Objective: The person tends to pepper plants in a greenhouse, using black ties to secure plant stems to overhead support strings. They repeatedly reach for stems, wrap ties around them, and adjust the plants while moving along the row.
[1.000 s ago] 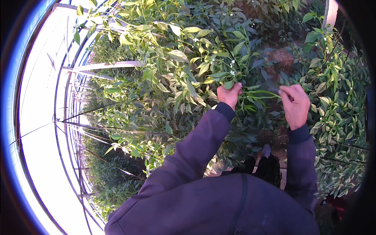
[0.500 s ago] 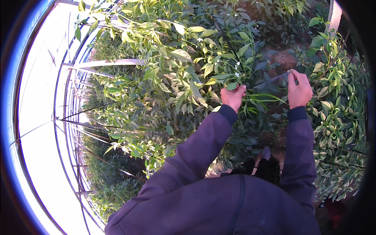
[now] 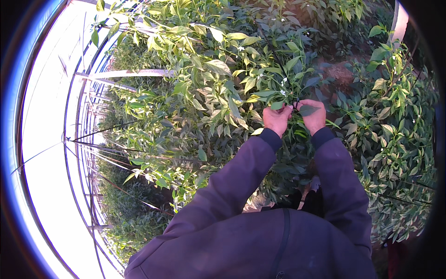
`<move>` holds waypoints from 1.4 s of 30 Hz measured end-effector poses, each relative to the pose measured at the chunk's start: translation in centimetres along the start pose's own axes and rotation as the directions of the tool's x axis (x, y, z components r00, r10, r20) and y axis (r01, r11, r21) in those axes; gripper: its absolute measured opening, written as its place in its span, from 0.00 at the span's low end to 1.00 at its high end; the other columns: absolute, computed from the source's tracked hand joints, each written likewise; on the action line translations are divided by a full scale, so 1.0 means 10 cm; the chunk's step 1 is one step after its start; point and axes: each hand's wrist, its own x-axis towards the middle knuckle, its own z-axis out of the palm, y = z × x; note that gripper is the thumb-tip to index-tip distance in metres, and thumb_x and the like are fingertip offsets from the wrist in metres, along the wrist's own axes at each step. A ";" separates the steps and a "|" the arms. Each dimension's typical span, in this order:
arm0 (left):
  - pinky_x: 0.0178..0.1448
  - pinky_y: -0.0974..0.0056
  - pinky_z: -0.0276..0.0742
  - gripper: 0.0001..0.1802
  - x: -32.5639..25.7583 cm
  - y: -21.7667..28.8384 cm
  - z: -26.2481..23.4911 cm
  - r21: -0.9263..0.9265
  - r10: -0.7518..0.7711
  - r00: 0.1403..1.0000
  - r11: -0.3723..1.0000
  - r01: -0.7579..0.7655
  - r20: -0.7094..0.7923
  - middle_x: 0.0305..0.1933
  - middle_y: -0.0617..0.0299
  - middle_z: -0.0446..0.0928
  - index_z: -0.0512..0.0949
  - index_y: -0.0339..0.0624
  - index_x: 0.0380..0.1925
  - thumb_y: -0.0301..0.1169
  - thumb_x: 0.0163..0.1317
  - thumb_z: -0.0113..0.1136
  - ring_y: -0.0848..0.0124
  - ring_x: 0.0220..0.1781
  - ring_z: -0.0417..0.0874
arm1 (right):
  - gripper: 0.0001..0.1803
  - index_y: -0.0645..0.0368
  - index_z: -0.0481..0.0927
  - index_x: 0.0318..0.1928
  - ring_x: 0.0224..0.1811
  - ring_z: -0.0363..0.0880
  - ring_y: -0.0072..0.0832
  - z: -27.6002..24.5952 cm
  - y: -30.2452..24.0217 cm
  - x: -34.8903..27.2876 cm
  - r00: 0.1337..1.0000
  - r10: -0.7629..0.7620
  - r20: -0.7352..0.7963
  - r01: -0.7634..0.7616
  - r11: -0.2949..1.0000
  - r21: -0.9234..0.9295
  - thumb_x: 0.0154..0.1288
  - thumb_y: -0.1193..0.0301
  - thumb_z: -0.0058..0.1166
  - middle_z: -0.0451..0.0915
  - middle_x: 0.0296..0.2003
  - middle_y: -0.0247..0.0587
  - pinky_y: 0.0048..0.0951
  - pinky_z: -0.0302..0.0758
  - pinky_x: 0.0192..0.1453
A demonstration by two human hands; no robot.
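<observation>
My left hand point(image 3: 276, 121) is closed in a pinch beside the stems of a pepper plant point(image 3: 265, 93); what lies between its fingertips is hidden. Right next to it, my right hand point(image 3: 313, 116) has its fingers pinched on a thin dark cord point(image 3: 295, 105), of which only a short piece shows. The fingertips of both hands nearly meet. A green leaf point(image 3: 307, 110) lies across part of the right hand. Long green peppers point(image 3: 301, 133) hang just below the hands, partly covered by leaves. Small white flowers point(image 3: 283, 92) stand just above the left hand.
Dense pepper plants point(image 3: 186, 93) fill the left side, and another row point(image 3: 395, 139) stands on the right. Between them runs a strip of bare soil point(image 3: 338, 73). A pale frame bar point(image 3: 134, 74) and taut dark lines point(image 3: 107, 148) cross at left.
My right hand has moved left, from out over the soil strip to beside my left hand. The thin strand stretched between the hands no longer spans a gap. The left hand has barely moved.
</observation>
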 end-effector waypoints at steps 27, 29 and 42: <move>0.33 0.70 0.76 0.08 -0.08 -0.06 -0.03 0.045 -0.028 0.999 0.999 0.027 0.029 0.31 0.61 0.82 0.79 0.27 0.37 0.21 0.64 0.70 0.76 0.28 0.80 | 0.03 0.59 0.87 0.34 0.14 0.62 0.19 -0.05 -0.26 0.19 0.653 0.582 0.485 -0.757 0.482 0.441 0.61 0.74 0.68 0.79 0.24 0.31 0.28 0.50 0.16; 0.33 0.71 0.76 0.08 -0.09 -0.07 -0.03 0.024 -0.031 0.999 0.999 0.030 0.020 0.31 0.61 0.82 0.79 0.27 0.37 0.21 0.64 0.70 0.76 0.28 0.81 | 0.03 0.59 0.87 0.34 0.15 0.64 0.20 -0.01 -0.30 0.14 0.695 0.568 0.441 -0.713 0.470 0.520 0.62 0.73 0.67 0.79 0.25 0.32 0.29 0.52 0.17; 0.33 0.72 0.77 0.08 -0.07 -0.10 -0.05 0.021 -0.046 0.999 0.999 0.046 0.026 0.33 0.59 0.84 0.80 0.27 0.38 0.21 0.65 0.70 0.76 0.29 0.82 | 0.07 0.54 0.80 0.31 0.20 0.66 0.18 0.07 -0.56 0.14 0.699 0.655 0.287 -0.713 0.608 0.350 0.65 0.68 0.64 0.74 0.23 0.27 0.28 0.54 0.19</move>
